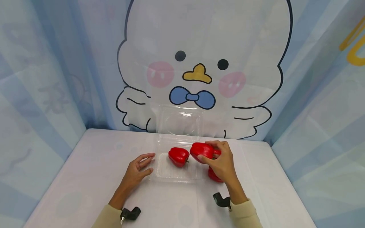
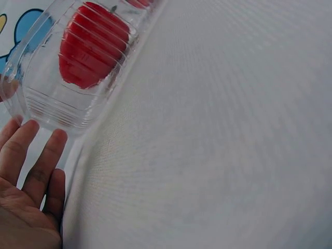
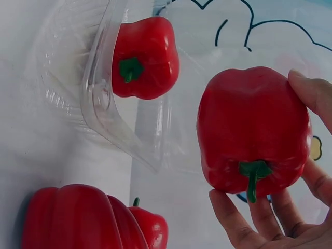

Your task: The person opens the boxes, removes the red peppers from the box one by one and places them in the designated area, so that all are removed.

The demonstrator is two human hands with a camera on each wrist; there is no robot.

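My right hand (image 1: 223, 163) holds a red bell pepper (image 1: 200, 151) between thumb and fingers, over the right side of a clear plastic clamshell container (image 1: 163, 174). In the right wrist view, the held pepper (image 3: 254, 122) shows its green stem. Another red bell pepper (image 1: 178, 156) lies inside the container. My left hand (image 1: 136, 171) is at the container's left side with fingers extended; the left wrist view shows the fingertips (image 2: 58, 137) close against its wall, and contact is hard to tell. The container's lid (image 1: 196, 122) stands raised at the back.
More red peppers lie on the white-covered table (image 1: 85, 177) right of the container; a large one (image 3: 78, 218) partly hides another (image 3: 153, 228). In the head view my right hand partly covers them. A cartoon-printed curtain (image 1: 251, 38) rises behind the table.
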